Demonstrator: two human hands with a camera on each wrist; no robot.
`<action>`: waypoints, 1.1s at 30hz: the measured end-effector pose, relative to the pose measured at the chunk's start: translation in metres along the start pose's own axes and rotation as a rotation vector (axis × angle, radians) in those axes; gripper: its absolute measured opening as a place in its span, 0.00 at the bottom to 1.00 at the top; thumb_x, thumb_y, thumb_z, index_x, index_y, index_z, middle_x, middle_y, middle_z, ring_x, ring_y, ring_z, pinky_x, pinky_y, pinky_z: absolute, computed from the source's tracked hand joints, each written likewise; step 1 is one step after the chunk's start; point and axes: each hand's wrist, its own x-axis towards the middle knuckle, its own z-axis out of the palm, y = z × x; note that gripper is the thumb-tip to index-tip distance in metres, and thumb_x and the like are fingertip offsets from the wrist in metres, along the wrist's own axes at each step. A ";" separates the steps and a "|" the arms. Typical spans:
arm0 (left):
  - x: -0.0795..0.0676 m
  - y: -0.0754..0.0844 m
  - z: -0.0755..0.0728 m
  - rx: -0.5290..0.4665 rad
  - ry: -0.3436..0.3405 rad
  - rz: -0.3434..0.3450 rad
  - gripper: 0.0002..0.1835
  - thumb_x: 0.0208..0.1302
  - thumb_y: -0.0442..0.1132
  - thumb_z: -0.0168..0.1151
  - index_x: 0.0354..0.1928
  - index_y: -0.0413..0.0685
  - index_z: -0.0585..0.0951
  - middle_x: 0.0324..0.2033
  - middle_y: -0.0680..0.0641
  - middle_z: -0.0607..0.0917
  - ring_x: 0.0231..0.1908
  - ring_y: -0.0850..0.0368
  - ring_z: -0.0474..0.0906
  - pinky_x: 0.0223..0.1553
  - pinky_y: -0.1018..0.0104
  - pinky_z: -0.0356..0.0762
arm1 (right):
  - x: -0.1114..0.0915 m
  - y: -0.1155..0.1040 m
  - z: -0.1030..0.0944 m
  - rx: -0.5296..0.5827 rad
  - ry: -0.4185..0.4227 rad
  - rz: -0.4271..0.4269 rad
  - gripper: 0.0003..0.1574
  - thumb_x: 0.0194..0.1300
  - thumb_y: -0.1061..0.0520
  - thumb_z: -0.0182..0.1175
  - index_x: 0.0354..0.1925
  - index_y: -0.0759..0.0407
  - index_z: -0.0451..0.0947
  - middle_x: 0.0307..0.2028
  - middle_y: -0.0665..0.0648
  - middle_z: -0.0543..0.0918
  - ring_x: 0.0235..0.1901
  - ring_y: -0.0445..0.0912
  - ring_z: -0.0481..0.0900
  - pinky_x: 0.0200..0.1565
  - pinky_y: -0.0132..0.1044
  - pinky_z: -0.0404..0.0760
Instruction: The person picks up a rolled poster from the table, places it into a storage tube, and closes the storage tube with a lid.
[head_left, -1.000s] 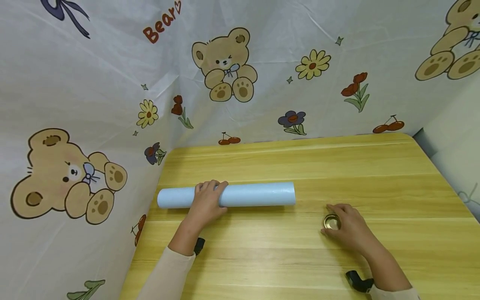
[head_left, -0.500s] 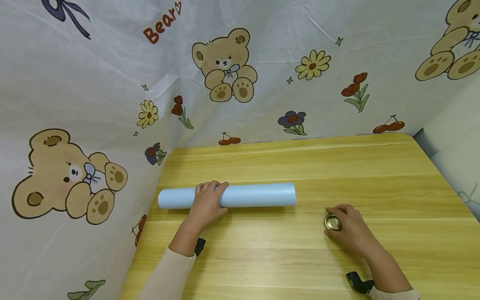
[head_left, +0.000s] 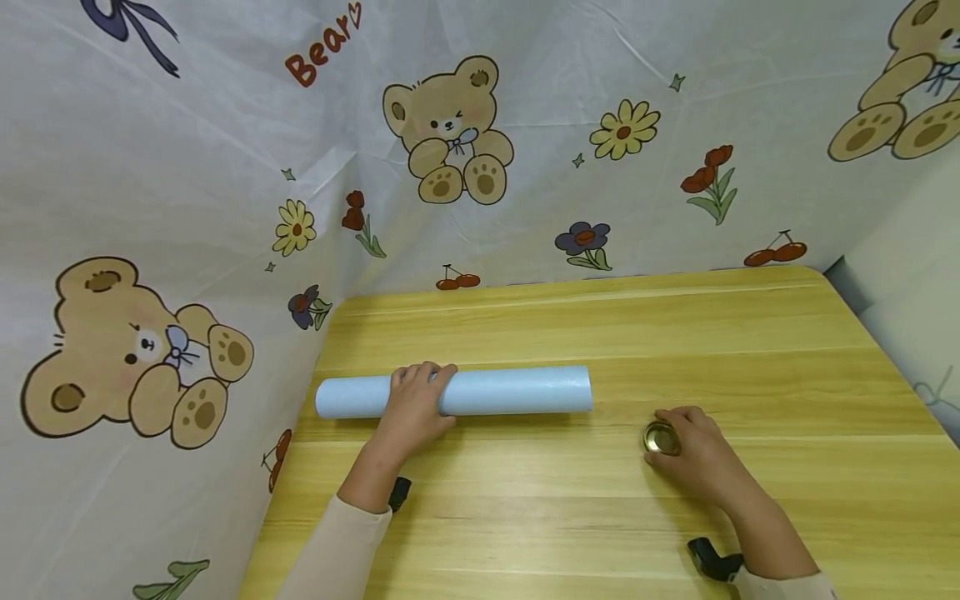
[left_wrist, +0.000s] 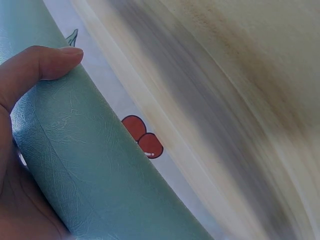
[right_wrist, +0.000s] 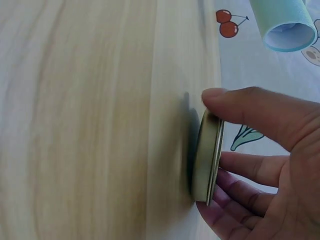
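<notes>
A light blue tube (head_left: 517,390) with a creased, leathery skin lies crosswise over the left half of the table. My left hand (head_left: 416,408) grips it from above, thumb on the near side. The left wrist view shows the thumb (left_wrist: 60,62) laid along the tube's surface (left_wrist: 100,155). To the right, my right hand (head_left: 697,446) holds a small gold metal lid (head_left: 662,438) by its edge, hollow side up. Thumb and fingers stand at opposite sides of the lid's rim (right_wrist: 209,160) in the right wrist view. Whether the lid touches the wood cannot be told.
The table (head_left: 525,517) has a yellow wood-grain top with rounded far corners. A white sheet (head_left: 540,75) printed with bears and flowers hangs behind and at the left. Black camera mounts (head_left: 712,558) sit at both wrists. The tube's hollow end (right_wrist: 290,37) faces the right hand.
The lid and my right hand shift slightly, first a little right, then back left, with the lid tilting a bit. My left hand and the tube stay practically still.
</notes>
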 end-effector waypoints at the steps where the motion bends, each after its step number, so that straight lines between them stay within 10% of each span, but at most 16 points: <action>1: 0.000 0.000 0.000 0.000 0.000 0.000 0.44 0.49 0.46 0.81 0.71 0.54 0.72 0.59 0.44 0.78 0.63 0.42 0.72 0.68 0.39 0.59 | 0.000 0.000 0.000 0.006 0.004 -0.003 0.45 0.60 0.50 0.73 0.68 0.69 0.69 0.59 0.73 0.71 0.59 0.69 0.69 0.54 0.66 0.75; 33: 0.001 0.002 0.000 0.012 -0.017 0.021 0.45 0.50 0.47 0.81 0.72 0.55 0.71 0.61 0.44 0.77 0.64 0.42 0.71 0.68 0.39 0.59 | 0.017 -0.017 0.000 0.324 0.011 -0.092 0.44 0.69 0.47 0.65 0.75 0.61 0.62 0.64 0.69 0.69 0.60 0.63 0.74 0.59 0.60 0.77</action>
